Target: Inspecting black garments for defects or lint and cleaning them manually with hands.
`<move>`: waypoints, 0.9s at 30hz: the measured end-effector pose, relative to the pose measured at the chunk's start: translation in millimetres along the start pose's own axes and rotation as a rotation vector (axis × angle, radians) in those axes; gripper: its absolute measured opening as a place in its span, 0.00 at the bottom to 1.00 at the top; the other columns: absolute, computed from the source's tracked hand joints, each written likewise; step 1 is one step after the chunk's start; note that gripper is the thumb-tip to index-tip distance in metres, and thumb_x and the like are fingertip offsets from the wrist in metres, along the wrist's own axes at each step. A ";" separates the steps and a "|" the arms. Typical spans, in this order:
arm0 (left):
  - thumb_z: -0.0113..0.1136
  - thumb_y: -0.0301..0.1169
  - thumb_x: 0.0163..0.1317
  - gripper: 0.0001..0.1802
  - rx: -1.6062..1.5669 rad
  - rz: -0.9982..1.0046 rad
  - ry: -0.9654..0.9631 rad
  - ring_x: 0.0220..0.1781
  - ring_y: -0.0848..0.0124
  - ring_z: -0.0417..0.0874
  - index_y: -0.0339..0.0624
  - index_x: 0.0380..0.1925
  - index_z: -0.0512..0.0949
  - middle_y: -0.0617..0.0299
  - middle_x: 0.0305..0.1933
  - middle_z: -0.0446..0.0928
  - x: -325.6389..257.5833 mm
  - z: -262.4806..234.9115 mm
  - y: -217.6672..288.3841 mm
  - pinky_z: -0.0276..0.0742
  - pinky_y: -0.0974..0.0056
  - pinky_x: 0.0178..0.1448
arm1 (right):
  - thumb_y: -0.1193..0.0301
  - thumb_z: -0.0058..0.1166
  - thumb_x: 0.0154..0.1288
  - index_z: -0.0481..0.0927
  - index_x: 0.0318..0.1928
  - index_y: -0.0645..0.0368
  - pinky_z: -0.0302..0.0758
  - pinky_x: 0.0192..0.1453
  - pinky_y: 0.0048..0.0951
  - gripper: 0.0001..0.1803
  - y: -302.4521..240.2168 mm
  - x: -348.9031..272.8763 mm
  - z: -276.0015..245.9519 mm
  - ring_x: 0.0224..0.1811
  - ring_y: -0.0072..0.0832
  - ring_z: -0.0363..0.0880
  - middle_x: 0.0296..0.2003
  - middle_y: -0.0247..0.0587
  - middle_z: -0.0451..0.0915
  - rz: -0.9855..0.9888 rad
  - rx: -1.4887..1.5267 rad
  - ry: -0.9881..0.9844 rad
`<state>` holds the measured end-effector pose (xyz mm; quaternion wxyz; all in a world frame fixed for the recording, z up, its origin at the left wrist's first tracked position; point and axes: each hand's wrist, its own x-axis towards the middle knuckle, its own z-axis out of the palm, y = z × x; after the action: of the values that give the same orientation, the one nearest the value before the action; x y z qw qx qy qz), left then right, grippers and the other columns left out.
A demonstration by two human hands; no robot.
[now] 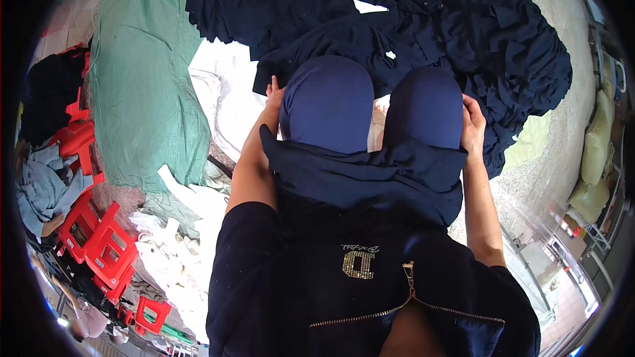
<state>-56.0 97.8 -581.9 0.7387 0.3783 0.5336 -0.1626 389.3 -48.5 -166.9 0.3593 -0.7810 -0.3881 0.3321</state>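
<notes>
**Seated figure with dark navy garment across the lap, garment pile ahead**

Item 1. Left hand [273, 94]: at the outer side of the left knee, fingers curled closed over the edge of the navy garment [364, 175]. The fold of cloth hides part of the grip.

Item 2. Right hand [472, 125]: at the outer side of the right knee, fingers bent and closed on the opposite edge of the same garment.

Item 3. Navy garment: dark blue cloth, stretched between both hands, lying over the person's thighs just below the two knees [329, 102], which are covered in a brighter blue fabric. Its upper edge runs straight across from hand to hand; the lower part sags in folds toward the torso.

Item 4. Pile of dark navy clothes [463, 33]: large heap on the floor just beyond the knees, spreading to the right; small white labels show among the folds.

Item 5. White sack cloth [221, 92]: crumpled sheet on the floor, left of the left knee, partly under the pile.

Item 6. Green woven sheet [142, 79]: spread flat on the floor, farther left, touching the white cloth.

Item 7. Red plastic stools [99, 238]: several, clustered at the far left edge, beside loose grey-blue cloth [43, 185].

Item 8. Pale yellow-green sacks [595, 145]: stacked at the far right edge, well apart from the hands.
</notes>
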 end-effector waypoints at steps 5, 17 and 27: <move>0.67 0.30 0.59 0.08 -0.398 0.586 0.765 0.34 0.68 0.86 0.40 0.35 0.89 0.61 0.32 0.87 -103.9 15.9 53.7 0.81 0.67 0.47 | 0.75 0.47 0.79 0.80 0.56 0.63 0.75 0.56 0.22 0.12 -16.8 1.9 3.9 0.48 0.20 0.79 0.46 0.35 0.83 0.000 -0.056 -0.003; 0.57 0.25 0.63 0.13 -0.634 1.666 0.368 0.54 0.68 0.80 0.34 0.48 0.79 0.55 0.51 0.79 -559.4 63.1 293.6 0.73 0.66 0.64 | 0.61 0.78 0.45 0.49 0.79 0.46 0.61 0.76 0.51 0.65 -142.1 55.6 162.8 0.76 0.55 0.58 0.75 0.57 0.56 -0.663 -0.522 -0.282; 0.60 0.35 0.46 0.37 0.808 2.007 1.405 0.47 0.54 0.80 0.22 0.57 0.70 0.38 0.51 0.77 -744.6 27.1 195.8 0.75 0.51 0.49 | 0.92 0.43 0.46 0.80 0.55 0.59 0.73 0.63 0.28 0.34 -208.1 64.9 67.0 0.55 0.31 0.81 0.48 0.41 0.84 -0.720 0.180 0.061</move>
<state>-193.1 85.7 176.2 -0.0668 0.8111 0.2028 0.5446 290.4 118.4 -46.9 0.5317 -0.5692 -0.5964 0.1939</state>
